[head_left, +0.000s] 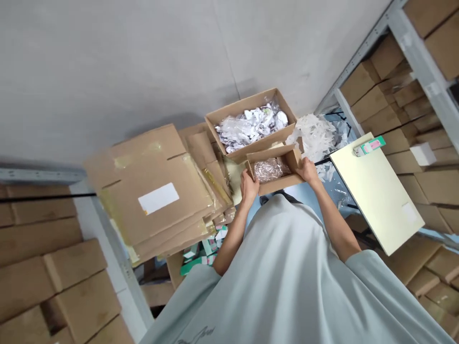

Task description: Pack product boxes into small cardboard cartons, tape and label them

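Note:
Between my two hands is a small open cardboard box (283,182), held at its two ends. Inside it lies a clear, shiny plastic-wrapped bundle (269,170); what the wrap covers cannot be made out. My left hand (248,186) grips the left end wall, fingers over the edge. At the opposite end my right hand (307,171) is closed on the wall near the corner. Just behind stands a larger open cardboard box (251,141), filled with crumpled white paper and clear plastic (256,123).
Flattened cardboard boxes (158,177) are stacked on the left, with green-and-white packets (201,255) below. White scraps (315,136) heap at the right rear. A pale yellow board (375,196) carries a small green-and-pink box (370,146). Racks of brown cartons (390,110) flank both sides.

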Motion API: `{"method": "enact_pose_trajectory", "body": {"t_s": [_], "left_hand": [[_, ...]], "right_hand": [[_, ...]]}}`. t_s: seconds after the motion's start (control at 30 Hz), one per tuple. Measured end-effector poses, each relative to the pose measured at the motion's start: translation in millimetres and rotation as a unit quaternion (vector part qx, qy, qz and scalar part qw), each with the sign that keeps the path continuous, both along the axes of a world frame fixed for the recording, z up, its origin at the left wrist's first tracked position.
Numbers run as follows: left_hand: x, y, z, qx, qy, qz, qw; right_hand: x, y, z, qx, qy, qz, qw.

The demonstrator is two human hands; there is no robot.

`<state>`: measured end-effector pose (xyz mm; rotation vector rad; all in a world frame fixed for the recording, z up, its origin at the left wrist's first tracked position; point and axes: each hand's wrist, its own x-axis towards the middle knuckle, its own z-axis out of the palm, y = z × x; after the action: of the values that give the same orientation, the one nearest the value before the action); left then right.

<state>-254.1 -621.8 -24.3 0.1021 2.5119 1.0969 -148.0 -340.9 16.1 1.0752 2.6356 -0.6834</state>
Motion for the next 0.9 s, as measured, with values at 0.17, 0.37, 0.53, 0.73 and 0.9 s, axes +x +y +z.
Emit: {"method": "enact_pose_trajectory", "body": {"t_s": [0.17, 0.37, 0.53, 0.73, 0.9], "left_hand": [[20, 47, 7.7, 0.052, -0.011, -0.108, 0.993], [46, 126, 21.1, 0.089, -0.004, -0.237, 0.967], [73, 221, 23.3, 0.097, 0.013, -0.325, 0.941], [124, 371, 20.3, 0.066, 0.024, -0.405, 0.912], [175, 486, 14.5, 0.041, 0.024, -0.461, 0.886]], "right_hand": [[102, 17, 19.5, -0.015, 0.046, -0.133, 0.990], [198, 45, 33.9, -0.024, 0.110, -0.315, 0.942], [255, 85, 25.6, -0.040, 0.162, -0.425, 0.890], [332, 169, 8.9, -0.062, 0.176, -0.509, 0.840], [391, 237, -1.4, -0.048, 0.170, -0.557, 0.812]]}}
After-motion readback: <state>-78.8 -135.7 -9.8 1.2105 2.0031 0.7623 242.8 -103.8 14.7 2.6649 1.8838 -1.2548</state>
